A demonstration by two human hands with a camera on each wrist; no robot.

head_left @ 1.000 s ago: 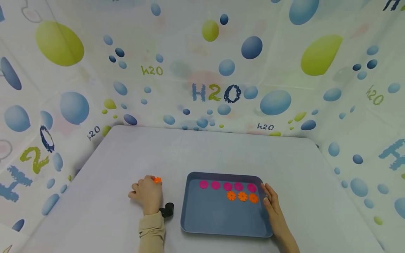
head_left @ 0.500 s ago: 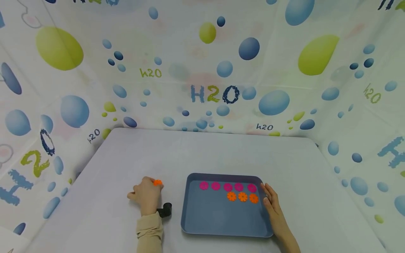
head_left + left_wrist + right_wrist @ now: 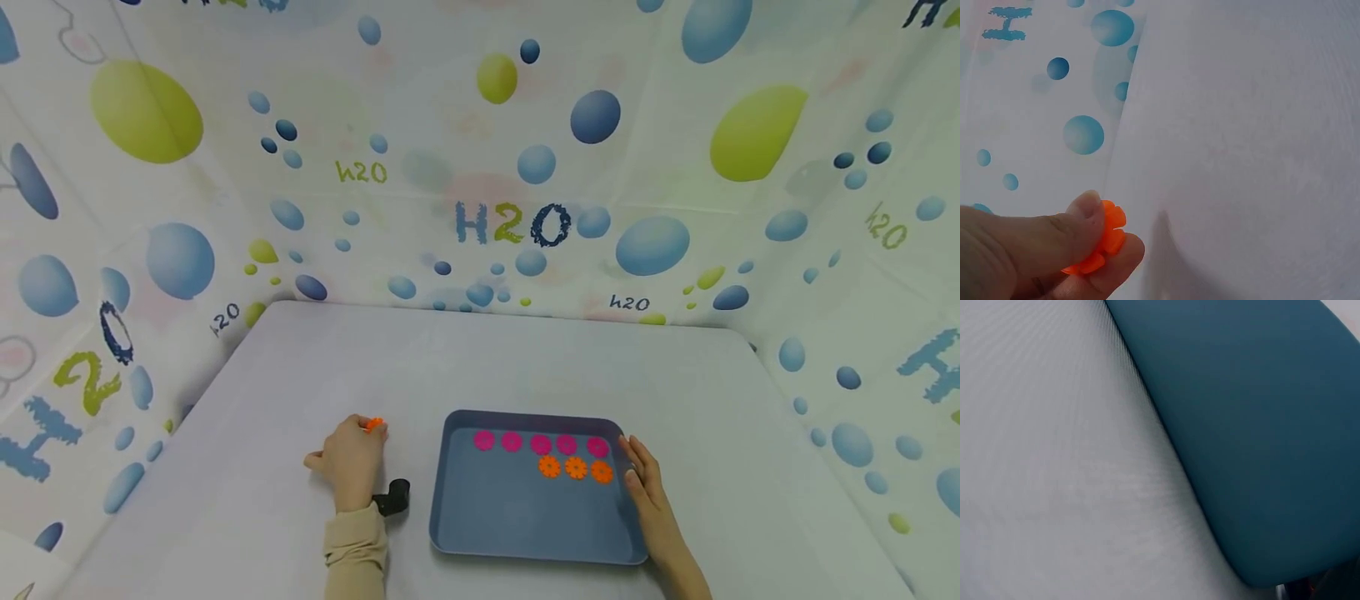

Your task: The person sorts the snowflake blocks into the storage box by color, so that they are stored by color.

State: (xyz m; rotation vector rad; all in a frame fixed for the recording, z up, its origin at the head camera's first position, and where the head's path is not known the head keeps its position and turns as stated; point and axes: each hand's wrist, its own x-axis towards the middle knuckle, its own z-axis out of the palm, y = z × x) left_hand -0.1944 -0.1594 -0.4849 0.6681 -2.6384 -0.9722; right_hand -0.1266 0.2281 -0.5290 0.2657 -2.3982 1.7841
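Between thumb and fingers, my left hand (image 3: 354,460) pinches an orange flower-shaped piece (image 3: 1113,240), left of the tray. Its scalloped petals stick out past the thumb in the left wrist view. A blue-grey rectangular tray (image 3: 517,525) lies on the table. Along its far side runs a row of several pink discs (image 3: 541,445), with three orange flower-shaped pieces (image 3: 575,468) below the right end of that row. My right hand (image 3: 651,500) rests at the tray's right rim with fingers extended. The right wrist view shows the tray (image 3: 1260,437) but not the hand.
A white cloth covers the table (image 3: 480,354). Behind it and at both sides hangs a white curtain (image 3: 420,108) printed with blue and green drops. A black wrist camera (image 3: 394,497) sticks out from the left wrist, between the arm and the tray.
The orange piece has turned within my left fingers and is more covered by them; that hand has shifted only slightly. My right hand and the tray stay put.
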